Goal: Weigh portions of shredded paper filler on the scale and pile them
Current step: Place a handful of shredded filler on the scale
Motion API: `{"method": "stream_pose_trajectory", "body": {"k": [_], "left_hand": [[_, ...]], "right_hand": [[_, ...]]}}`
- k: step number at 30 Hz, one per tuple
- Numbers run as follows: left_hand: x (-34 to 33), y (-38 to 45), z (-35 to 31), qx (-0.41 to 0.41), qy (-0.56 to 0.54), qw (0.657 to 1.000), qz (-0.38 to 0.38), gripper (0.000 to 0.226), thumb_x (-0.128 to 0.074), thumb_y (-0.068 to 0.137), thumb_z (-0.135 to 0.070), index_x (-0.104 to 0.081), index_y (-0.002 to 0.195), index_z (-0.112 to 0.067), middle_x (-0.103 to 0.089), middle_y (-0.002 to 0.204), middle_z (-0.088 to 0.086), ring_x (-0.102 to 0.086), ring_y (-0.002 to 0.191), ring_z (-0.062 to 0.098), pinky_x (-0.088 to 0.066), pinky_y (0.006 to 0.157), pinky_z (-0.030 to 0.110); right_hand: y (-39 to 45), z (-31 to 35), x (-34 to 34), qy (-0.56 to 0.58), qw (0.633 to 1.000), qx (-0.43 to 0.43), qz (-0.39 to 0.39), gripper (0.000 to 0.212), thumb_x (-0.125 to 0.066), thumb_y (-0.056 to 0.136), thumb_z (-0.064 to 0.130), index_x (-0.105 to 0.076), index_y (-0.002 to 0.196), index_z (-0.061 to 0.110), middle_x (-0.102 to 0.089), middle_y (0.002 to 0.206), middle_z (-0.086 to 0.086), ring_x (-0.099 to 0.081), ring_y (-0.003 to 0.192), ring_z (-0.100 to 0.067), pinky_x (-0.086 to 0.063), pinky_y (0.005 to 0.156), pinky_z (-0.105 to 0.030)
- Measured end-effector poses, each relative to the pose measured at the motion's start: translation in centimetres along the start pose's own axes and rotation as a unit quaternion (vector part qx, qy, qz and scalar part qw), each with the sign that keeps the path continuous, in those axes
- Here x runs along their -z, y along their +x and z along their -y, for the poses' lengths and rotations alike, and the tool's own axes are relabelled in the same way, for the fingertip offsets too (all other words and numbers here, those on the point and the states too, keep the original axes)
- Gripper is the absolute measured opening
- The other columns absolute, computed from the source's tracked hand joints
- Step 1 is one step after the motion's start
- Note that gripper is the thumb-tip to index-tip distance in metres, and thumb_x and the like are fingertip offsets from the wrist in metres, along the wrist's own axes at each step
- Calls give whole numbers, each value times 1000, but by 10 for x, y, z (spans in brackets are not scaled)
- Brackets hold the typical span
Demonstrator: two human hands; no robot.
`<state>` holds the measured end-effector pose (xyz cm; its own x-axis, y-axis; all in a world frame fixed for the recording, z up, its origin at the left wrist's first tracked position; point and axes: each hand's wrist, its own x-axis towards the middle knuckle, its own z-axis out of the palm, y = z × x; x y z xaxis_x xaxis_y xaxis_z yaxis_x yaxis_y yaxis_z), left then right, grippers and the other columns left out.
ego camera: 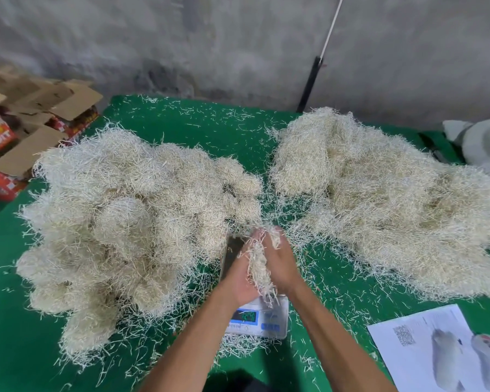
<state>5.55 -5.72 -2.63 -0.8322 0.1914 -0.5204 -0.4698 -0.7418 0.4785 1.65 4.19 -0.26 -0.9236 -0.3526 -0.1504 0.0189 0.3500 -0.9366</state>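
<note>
Nearest to the camera are the person's two bare forearms, which reach forward from the bottom edge over the green table cover (215,131). Between the two hands there is a small portion of shredded paper (258,267), a loose pale bundle. The left hand (239,278) is cupped on the left side of the bundle and the right hand (280,264) presses on its right side, so both hands have their fingers curled round the same portion and hold it together. Some strands hang down from the bundle.

Directly under the hands is the scale (259,321), a small white device with a dark display and blue buttons on its front face. The dark weighing plate shows behind the left hand. If the portion touches the plate or is held just above it, I cannot tell, because the hands cover this place.

To the left of the scale lies the left pile (125,222), made of many rounded clumps of the same filler, close to each other. To the right lies the right pile (379,199), more flat and spread. Loose strands are scattered on the cover between the piles and around the scale.

At the bottom right corner lies a printed sheet (425,352) with a square code and pictures. At the far left stand open cardboard boxes (31,123) with red printing. Behind the table is a grey wall (238,46), and a dark pole (309,83) leans on it.
</note>
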Motion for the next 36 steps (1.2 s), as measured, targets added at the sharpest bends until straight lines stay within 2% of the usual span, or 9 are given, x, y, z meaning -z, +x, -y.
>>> {"method": "stream_pose_trajectory", "body": {"k": [3,5,8,12,17,20,24,31,36], "left_hand": [[5,-1,-14,-39,-4,999,-29,65,-75,82,-50,-66,129,-6,-67,121,23,-65,114,37,-49,102,50],[12,-4,-26,-49,21,995,-87,75,-73,78,-47,-58,138,-6,-69,115,21,-67,104,35,-52,91,46],[26,-4,-42,-90,134,960,-228,91,-76,80,-50,-33,155,-21,-39,155,17,-42,138,38,-31,112,62],[31,-9,-54,-126,139,962,-196,119,-88,66,-50,-17,158,-27,-24,162,19,-30,145,41,-23,115,67],[40,-23,-68,-164,163,955,-185,119,-76,62,-67,-26,158,-18,-10,167,10,-14,152,33,-17,120,59],[35,-18,-68,-146,118,956,-227,91,-70,88,-42,-16,160,-26,-10,167,11,-18,150,36,-17,116,63],[24,-21,-65,-128,55,967,-212,106,-80,71,-47,-21,158,-33,-31,159,18,-40,139,41,-43,101,62],[27,-27,-67,-142,78,966,-201,120,-82,63,-52,-15,160,-32,-4,168,7,-11,153,30,-16,118,65],[7,-33,-70,-126,85,968,-198,78,-78,82,-37,-37,149,-36,-16,165,11,-22,149,31,-27,112,60]], "right_hand": [[7,-13,2,-209,975,61,33,79,-15,99,75,-45,151,23,-44,157,-4,-40,145,-22,-31,122,-49],[16,-14,13,-232,967,94,44,72,-28,98,72,-50,140,20,-46,149,-2,-46,134,-17,-37,117,-44],[24,-7,23,-145,981,107,68,57,-49,97,65,-61,128,19,-57,127,3,-61,103,-6,-54,94,-32],[41,2,33,-97,987,96,83,24,-56,105,35,-67,92,17,-59,68,8,-50,53,-5,-46,52,-26],[67,20,68,188,973,-7,-131,17,-56,106,18,-64,104,3,-68,69,0,-62,66,-20,-58,69,-32],[51,23,47,148,989,13,-12,37,-58,100,51,-64,116,18,-72,104,-5,-74,81,-20,-63,77,-36],[39,16,34,92,976,-81,182,76,-81,77,64,-57,123,8,-69,119,-8,-76,91,-24,-62,85,-35],[68,25,55,173,980,-85,54,99,-83,77,30,-30,154,-4,-76,83,-15,-73,77,-26,-60,93,-39],[92,25,63,256,957,-124,-62,37,-68,97,11,-58,128,-5,-76,88,-13,-69,65,-15,-60,70,-29]]}}
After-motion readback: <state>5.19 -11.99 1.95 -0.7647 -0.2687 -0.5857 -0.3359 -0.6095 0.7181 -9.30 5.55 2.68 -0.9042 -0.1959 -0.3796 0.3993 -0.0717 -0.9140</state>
